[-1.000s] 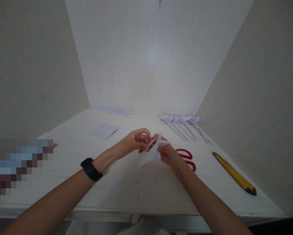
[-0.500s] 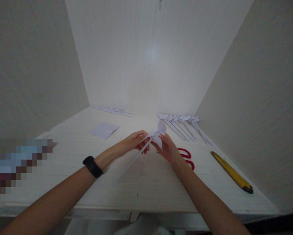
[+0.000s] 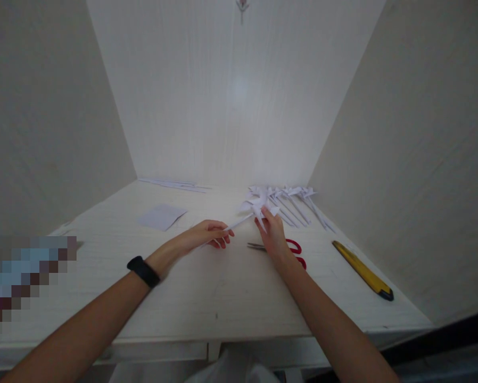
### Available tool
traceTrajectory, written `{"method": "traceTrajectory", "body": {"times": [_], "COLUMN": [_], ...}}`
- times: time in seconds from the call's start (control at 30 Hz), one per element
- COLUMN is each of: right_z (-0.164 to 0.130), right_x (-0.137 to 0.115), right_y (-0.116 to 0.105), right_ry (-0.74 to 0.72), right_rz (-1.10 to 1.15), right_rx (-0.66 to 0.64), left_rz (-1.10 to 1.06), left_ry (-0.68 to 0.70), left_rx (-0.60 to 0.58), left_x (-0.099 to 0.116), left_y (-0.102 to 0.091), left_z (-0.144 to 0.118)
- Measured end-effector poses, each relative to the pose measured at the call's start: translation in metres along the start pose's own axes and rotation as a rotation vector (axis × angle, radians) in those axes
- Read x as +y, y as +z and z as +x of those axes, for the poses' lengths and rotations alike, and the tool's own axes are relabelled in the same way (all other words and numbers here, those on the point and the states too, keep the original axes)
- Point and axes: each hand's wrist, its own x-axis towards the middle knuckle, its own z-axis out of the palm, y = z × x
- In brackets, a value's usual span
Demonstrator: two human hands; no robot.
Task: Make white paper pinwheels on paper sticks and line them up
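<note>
A big pale wooden table (image 3: pixel 231 298) fills the low half of the view, with walls on three sides. Two bare arms reach over it from the near edge.

The left hand (image 3: pixel 207 234) rests low on the table with a black band (image 3: pixel 143 271) on its wrist. Its fingers are curled close around the thin white stick of a paper pinwheel (image 3: pixel 258 207). The right hand (image 3: pixel 273 236) is just beside it, and its fingertips pinch the folded paper top of the same pinwheel. The pinwheel slants up from the left hand to the right hand, near the middle of the table.

Right behind it, a row of more paper pinwheels (image 3: pixel 290 199) lies flat by the back wall, very close to the one being held. Red scissors (image 3: pixel 293 250) lie under the right wrist, which hides part of them. A yellow knife (image 3: pixel 362 271) lies well off to the right. A small sheet of white paper (image 3: pixel 161 216) lies to the left, and thin paper strips (image 3: pixel 175 184) lie along the back wall. A blurred patch covers something at the far left edge.
</note>
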Motion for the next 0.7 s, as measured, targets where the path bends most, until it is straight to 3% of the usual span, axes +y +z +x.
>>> {"method": "traceTrajectory", "body": {"times": [0.13, 0.27, 0.47, 0.57, 0.7], "right_z": [0.005, 0.003, -0.010, -0.007, 0.001], "right_x": [0.003, 0.009, 0.015, 0.015, 0.012], "right_y": [-0.006, -0.002, 0.010, 0.008, 0.001], "right_ry": [0.033, 0.101, 0.053, -0.030, -0.111], "right_rz": [-0.053, -0.191, -0.440, -0.490, -0.513], "right_rx": [-0.058, -0.212, -0.440, -0.414, -0.327], "left_rz": [-0.039, -0.126, -0.080, -0.024, 0.131], "left_ry": [0.035, 0.119, 0.116, 0.088, 0.106], "left_rx": [0.153, 0.283, 0.183, 0.119, 0.112], "left_x": [0.002, -0.002, -0.008, -0.009, -0.010], "left_y": [-0.005, -0.009, 0.006, 0.013, 0.008], "left_z": [0.000, 0.003, 0.005, 0.006, 0.009]}}
